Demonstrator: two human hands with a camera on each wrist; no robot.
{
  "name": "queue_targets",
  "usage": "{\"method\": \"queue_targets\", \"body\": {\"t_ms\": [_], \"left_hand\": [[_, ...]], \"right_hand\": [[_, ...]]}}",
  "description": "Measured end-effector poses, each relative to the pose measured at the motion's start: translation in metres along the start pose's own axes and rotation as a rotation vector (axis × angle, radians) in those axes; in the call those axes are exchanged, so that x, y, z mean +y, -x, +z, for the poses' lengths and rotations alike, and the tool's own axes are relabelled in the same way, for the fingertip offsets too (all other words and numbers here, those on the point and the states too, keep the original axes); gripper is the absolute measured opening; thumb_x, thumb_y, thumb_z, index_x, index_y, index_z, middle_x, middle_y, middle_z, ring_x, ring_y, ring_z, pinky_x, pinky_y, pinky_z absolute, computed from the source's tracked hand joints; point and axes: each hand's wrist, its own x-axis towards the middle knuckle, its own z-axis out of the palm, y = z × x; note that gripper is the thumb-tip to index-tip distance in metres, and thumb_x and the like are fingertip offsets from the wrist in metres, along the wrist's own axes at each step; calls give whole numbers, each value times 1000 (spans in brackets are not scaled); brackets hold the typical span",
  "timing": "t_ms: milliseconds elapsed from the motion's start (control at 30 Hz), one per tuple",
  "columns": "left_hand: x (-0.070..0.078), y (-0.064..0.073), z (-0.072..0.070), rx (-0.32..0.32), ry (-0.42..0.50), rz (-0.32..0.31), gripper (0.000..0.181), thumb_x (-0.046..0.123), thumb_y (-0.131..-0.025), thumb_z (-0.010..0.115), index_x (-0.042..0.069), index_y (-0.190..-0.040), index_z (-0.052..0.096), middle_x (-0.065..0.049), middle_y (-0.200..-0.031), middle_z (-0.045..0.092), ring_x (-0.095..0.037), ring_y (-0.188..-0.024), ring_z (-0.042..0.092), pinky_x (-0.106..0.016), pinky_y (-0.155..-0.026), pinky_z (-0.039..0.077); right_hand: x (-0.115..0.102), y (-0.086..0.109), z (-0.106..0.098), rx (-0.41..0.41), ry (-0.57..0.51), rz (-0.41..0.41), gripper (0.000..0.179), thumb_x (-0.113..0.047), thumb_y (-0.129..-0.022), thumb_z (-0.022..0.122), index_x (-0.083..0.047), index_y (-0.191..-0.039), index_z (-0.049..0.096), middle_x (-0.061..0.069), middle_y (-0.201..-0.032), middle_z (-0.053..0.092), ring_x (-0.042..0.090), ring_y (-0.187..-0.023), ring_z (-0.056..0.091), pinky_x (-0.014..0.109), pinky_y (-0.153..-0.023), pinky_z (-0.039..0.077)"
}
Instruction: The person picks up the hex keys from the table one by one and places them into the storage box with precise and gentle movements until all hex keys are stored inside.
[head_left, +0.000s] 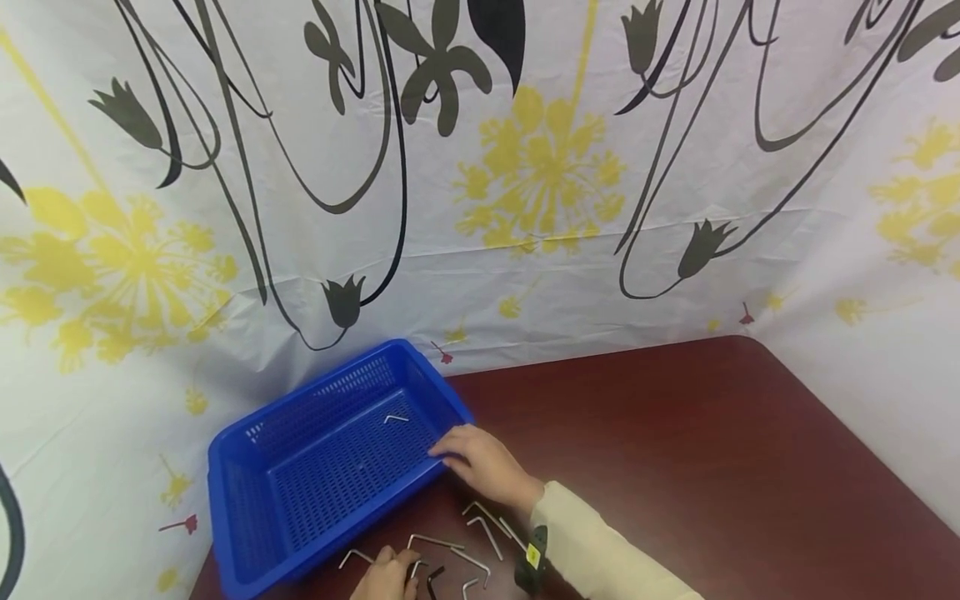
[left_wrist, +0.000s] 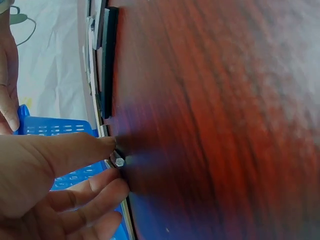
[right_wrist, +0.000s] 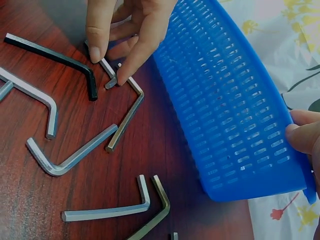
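Note:
My left hand [head_left: 386, 577] is low over the table, thumb and forefinger pinching a small silver hex key [right_wrist: 108, 69] among the loose ones. Its hexagonal end shows between the fingertips in the left wrist view. A black hex key [right_wrist: 55, 57] lies just beside this hand. With my right hand [head_left: 487, 468] I grip the near right rim of a blue plastic basket [head_left: 360, 518], the thumb outside it. Inside the basket, towards the back, rests one small hex key [head_left: 396, 418].
Several silver and brassy hex keys [right_wrist: 105, 212] are scattered along the basket's near side on the dark red-brown table [head_left: 637, 433]. A patterned white cloth [head_left: 540, 308] rises behind the table and basket. My right wrist wears a black camera [head_left: 531, 560].

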Motion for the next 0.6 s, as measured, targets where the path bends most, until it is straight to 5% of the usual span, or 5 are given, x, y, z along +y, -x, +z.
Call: {"method": "queue_targets", "body": {"t_ms": [333,600], "left_hand": [[2,2,-4,42,28,-34,24,0,-66,71,9,-87,64,-1,-73,47,-22,-54,53,-36,-45,42],[6,5,-18,114,34,11,21,3,-67,69,11,-86,64,3,-70,47,-14,-52,50,-29,-44,39]], "right_hand": [[0,1,2,20,-52,3,19,-6,-85,63,-11,-103,69,-4,-101,64,13,-104,54,25,-93,39],[0,0,2,26,-47,1,20,-6,-84,64,-13,-102,70,-5,-101,64,12,-103,54,25,-92,40]]}}
